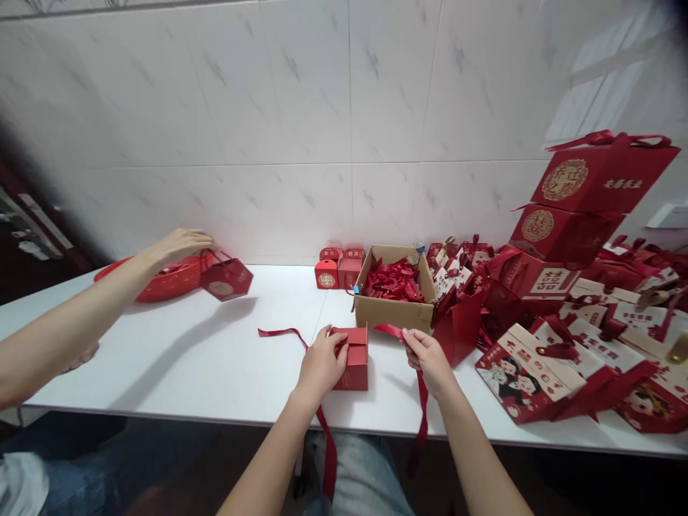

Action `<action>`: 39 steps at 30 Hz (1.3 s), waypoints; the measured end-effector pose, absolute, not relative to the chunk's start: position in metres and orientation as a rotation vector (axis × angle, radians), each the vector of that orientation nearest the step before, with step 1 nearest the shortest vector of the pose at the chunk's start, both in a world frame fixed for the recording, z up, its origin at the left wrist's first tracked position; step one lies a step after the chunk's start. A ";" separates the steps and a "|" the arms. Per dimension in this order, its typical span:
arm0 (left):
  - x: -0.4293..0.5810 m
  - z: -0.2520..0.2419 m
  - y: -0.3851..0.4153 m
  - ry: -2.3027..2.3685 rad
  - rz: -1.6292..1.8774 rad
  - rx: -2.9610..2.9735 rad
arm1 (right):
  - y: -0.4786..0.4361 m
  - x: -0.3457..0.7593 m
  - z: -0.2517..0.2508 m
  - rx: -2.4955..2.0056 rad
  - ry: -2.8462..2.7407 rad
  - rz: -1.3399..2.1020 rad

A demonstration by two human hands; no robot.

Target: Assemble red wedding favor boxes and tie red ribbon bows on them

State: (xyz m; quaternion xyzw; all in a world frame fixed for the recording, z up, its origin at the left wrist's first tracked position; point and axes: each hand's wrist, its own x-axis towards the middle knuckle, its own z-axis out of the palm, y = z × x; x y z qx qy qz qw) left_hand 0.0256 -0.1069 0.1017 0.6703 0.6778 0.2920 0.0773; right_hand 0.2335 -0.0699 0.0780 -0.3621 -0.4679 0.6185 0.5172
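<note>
Worked at the near edge of a smooth white table, with a small red cardboard gift box standing upright just in from that edge, directly in front of an open brown corrugated carton stuffed with loose red ribbons. Clamped the left hand over the box's left top corner, fingers curled shut on the folded lid. Pinched a red satin ribbon between thumb and fingers of the right hand, just right of the box, with the tail dropping past the table edge and another length curling across the tabletop to the left. Judged the box light, hollow and easily dented: better gripped at corners and creased edges than squeezed on flat panels. Judged the ribbon limp and slippery, so wanting a tight pinch close to the box. Noted a slick, hard surface, likely to let so light a box slide unless pinned. Saw flat printed red-and-cream cartons and stacked large red boxes crowding the right side, small finished red boxes against the white marbled tile wall, and, far left, a co-worker's hand holding a hexagonal red box beside a red tray.
</note>
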 end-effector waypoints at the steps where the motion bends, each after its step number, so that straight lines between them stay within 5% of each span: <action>1: 0.025 0.100 -0.108 2.015 0.882 2.023 | -0.071 0.233 0.075 -0.872 -1.115 1.504; 39: 0.016 0.100 -0.109 1.818 0.866 2.146 | -0.104 0.218 0.062 -0.721 -0.745 1.582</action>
